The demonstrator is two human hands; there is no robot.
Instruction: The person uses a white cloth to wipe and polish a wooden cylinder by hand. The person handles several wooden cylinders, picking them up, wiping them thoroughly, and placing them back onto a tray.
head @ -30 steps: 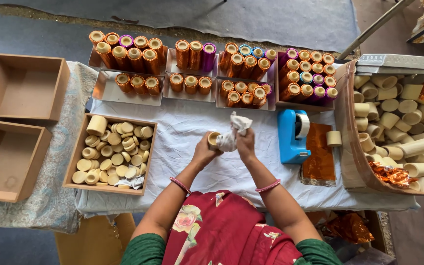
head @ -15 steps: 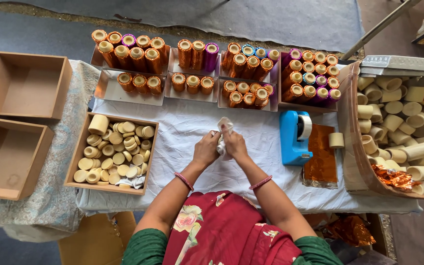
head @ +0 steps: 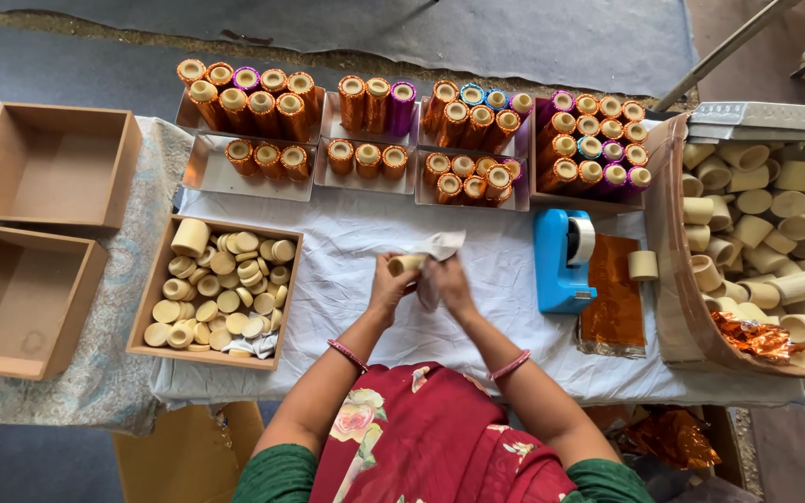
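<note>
My left hand (head: 388, 285) grips a short cream tube (head: 406, 264) lying sideways above the white tablecloth (head: 347, 242). Beside it, my right hand (head: 452, 282) holds a crumpled white cloth (head: 440, 247) pressed against the tube's right end. Both hands meet over the middle of the table, just in front of the trays of foil-wrapped tubes (head: 463, 177).
A wooden box of cream discs and short tubes (head: 220, 291) sits to the left, two bare wooden boxes (head: 48, 168) further left. A blue tape dispenser (head: 563, 259), orange foil sheets (head: 615, 298) and a lone cream tube (head: 643, 265) lie right; a bin of plain tubes (head: 757, 242) stands far right.
The tube has turned from end-on to lying sideways in my left hand. The cloth in my right hand shifted from bunched over the tube to spread at its right end.
</note>
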